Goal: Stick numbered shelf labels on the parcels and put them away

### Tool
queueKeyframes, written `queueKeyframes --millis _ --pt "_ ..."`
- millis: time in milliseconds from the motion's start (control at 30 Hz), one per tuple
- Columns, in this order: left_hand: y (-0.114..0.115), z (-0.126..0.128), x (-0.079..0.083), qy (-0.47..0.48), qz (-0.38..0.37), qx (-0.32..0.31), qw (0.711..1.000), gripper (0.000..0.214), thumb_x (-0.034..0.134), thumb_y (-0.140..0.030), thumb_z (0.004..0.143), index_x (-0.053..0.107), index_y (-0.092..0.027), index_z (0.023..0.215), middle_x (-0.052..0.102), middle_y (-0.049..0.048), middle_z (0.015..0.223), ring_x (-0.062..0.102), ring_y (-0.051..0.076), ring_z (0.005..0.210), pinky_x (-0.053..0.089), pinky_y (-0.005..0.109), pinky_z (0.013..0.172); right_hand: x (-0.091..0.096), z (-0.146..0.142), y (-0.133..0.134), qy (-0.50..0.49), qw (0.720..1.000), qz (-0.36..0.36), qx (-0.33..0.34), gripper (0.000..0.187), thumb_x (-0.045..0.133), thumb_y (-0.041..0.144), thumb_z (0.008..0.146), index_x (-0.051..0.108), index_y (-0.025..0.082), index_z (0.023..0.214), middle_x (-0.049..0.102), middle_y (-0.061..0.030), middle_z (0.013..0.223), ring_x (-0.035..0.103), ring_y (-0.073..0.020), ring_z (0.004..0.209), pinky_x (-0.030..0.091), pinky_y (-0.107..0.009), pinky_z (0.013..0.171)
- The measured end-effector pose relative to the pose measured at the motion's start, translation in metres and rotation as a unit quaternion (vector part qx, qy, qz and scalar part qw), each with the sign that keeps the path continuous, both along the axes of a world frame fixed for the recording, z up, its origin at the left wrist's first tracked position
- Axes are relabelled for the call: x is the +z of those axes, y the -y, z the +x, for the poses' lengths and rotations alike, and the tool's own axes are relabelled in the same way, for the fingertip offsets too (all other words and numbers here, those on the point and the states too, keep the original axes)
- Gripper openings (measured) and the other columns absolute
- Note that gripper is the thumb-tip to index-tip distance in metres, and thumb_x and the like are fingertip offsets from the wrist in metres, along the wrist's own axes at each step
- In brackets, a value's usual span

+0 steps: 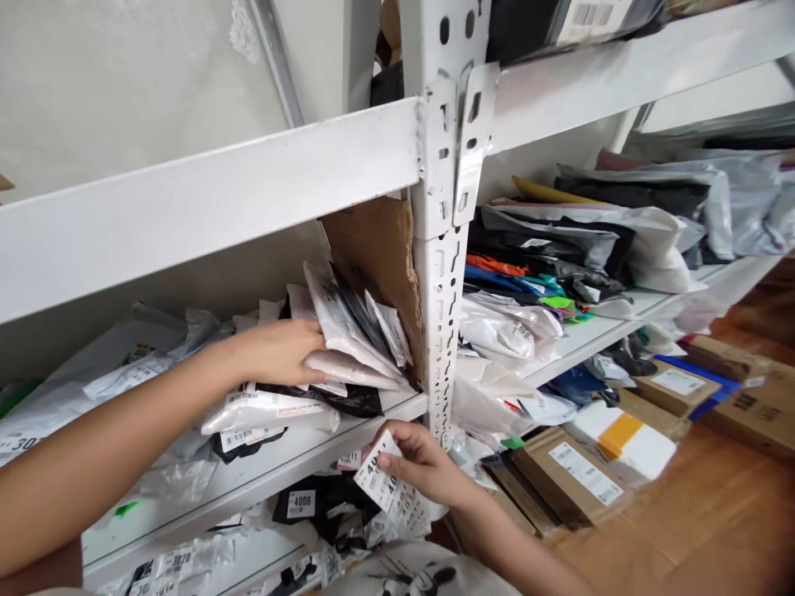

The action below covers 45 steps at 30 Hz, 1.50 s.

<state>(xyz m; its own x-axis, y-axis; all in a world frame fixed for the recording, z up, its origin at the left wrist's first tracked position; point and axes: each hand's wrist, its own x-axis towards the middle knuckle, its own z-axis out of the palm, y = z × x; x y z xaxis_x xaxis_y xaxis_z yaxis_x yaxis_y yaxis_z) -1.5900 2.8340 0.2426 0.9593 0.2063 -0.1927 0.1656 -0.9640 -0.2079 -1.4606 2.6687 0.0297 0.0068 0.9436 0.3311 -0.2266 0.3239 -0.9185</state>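
My left hand (pixel 279 352) reaches into the white metal shelf (pixel 211 207) and presses on a leaning stack of plastic-wrapped packets (pixel 348 335), fingers on the pinkish one at the bottom. These packets lean against a torn cardboard divider (pixel 378 257). My right hand (pixel 422 463) is lower, below the shelf edge, pinching a bundle of white label stickers (pixel 388 488) printed with numbers starting 40. A black packet labelled 4008 (pixel 310 501) lies just left of the stickers.
A perforated white upright post (pixel 442 273) splits the shelving. To its right lie stacked black, grey and coloured bagged garments (pixel 559 248). Brown cardboard boxes with labels (pixel 571 476) sit on the wooden floor (pixel 714 513). More poly bags (pixel 93 381) fill the left shelf.
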Motion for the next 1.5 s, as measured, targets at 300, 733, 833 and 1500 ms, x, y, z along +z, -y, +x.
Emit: queueKeyframes --millis 300,733,833,1500 --pt "-0.025 0.014 0.001 -0.002 0.04 -0.033 0.999 0.067 0.049 -0.022 0.083 0.033 -0.03 0.147 0.051 0.0078 0.142 0.066 0.026 0.094 0.05 0.031 0.075 0.052 -0.029 -0.039 -0.19 0.98 -0.06 0.001 0.032 0.073 0.045 0.078 0.067 0.015 0.089 0.066 0.0018 0.067 0.058 -0.0082 0.057 0.045 -0.021 0.057" --pt "0.002 0.019 -0.017 -0.052 0.03 -0.035 0.998 0.088 0.068 -0.021 0.061 0.039 -0.031 0.144 0.063 0.0084 0.129 0.067 0.032 0.098 0.051 0.035 0.076 0.054 -0.032 -0.012 0.021 0.986 0.017 0.165 0.025 0.065 0.032 0.084 0.075 0.009 0.09 0.068 -0.0018 0.074 0.056 -0.0068 0.065 0.047 -0.017 0.063" --pt "0.004 0.023 -0.014 -0.064 0.001 -0.07 0.995 0.082 0.064 -0.014 0.063 0.045 -0.032 0.141 0.063 0.0048 0.13 0.065 0.031 0.105 0.051 0.034 0.082 0.053 -0.031 -0.01 0.04 0.987 0.028 0.152 0.027 0.064 0.031 0.084 0.075 0.009 0.093 0.069 -0.003 0.077 0.057 -0.0082 0.068 0.048 -0.017 0.063" --pt "-0.064 0.005 -0.015 0.057 -0.269 -0.009 0.961 0.079 0.068 -0.031 0.079 0.022 -0.031 0.142 0.028 0.0134 0.15 0.06 0.024 0.114 0.055 0.032 0.092 0.08 -0.053 -0.083 -0.262 0.962 -0.073 -0.03 0.048 0.077 0.058 0.065 0.07 0.014 0.082 0.06 0.0029 0.06 0.053 -0.0074 0.055 0.04 -0.021 0.057"
